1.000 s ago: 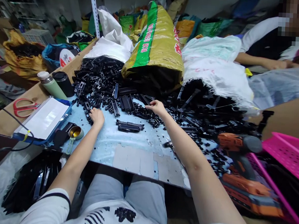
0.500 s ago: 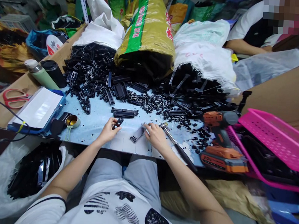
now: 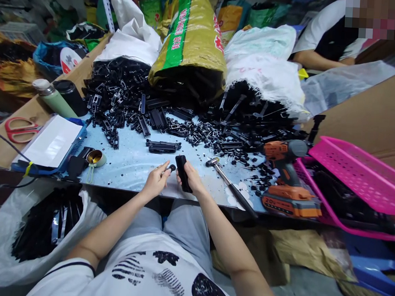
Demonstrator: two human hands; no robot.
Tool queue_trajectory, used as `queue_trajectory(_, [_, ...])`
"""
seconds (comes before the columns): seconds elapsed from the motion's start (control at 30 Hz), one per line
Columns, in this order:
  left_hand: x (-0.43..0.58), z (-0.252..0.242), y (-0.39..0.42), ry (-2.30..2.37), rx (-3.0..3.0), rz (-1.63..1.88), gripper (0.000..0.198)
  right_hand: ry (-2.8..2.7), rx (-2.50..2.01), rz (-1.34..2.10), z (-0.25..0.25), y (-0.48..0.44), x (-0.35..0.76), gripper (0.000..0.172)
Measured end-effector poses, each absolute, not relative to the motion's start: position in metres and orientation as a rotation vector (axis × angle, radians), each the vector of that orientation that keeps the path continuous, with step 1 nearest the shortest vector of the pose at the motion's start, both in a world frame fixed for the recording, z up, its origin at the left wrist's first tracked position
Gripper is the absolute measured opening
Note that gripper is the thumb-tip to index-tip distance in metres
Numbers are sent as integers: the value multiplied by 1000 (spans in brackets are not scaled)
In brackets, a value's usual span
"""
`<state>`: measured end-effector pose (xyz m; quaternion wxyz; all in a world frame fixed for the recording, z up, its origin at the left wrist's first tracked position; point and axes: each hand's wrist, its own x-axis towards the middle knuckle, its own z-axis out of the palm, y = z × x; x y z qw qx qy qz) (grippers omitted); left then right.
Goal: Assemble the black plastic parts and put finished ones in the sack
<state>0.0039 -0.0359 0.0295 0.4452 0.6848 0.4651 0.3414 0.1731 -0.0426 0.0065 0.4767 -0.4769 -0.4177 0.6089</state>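
Note:
My left hand (image 3: pixel 156 180) pinches a small black part (image 3: pixel 172 168), its round end poking past the fingertips. Just to its right, my right hand (image 3: pixel 192 177) is closed around a longer black plastic piece (image 3: pixel 184 173), held tilted up above the table's front edge. The two pieces are close together, with a narrow gap between them. Behind the hands a black assembled bar (image 3: pixel 163 146) lies on the blue tabletop (image 3: pixel 131 155). A hammer (image 3: pixel 231 187) rests right of my right hand, its head pointing away from me.
An orange cordless drill (image 3: pixel 290 177) stands at right beside a pink basket (image 3: pixel 355 174). Heaps of black parts (image 3: pixel 117 95) and screws (image 3: pixel 201 132) spill from sacks at the back. A small metal cup (image 3: pixel 96 157), scissors (image 3: pixel 21 130) and bottles are at left. A co-worker's arm (image 3: pixel 316 61) shows at upper right.
My right hand has lifted the long black piece off the tabletop and turned it more upright. My left hand has moved right with its small part, close to that piece.

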Motion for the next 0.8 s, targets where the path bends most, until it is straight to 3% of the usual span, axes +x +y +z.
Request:
queue_trajectory(0.33, [10,43,-46,1123,2144,1010,36,-1671,-1190,1150,31,-62,200,57])
queue_trajectory(0.57, [25,46,-50,1112,2120,1382,36,-1524,-1178,934,24,-77,176,57])
queue_trajectory(0.7, [14,45,-40,938,2200,1222,33,-1550,-1197,948,15,-78,171,60])
queue_trajectory(0.8, [12,34,-38,1060,2083,1154,33,-1631,-1223,984,12,-73,172,57])
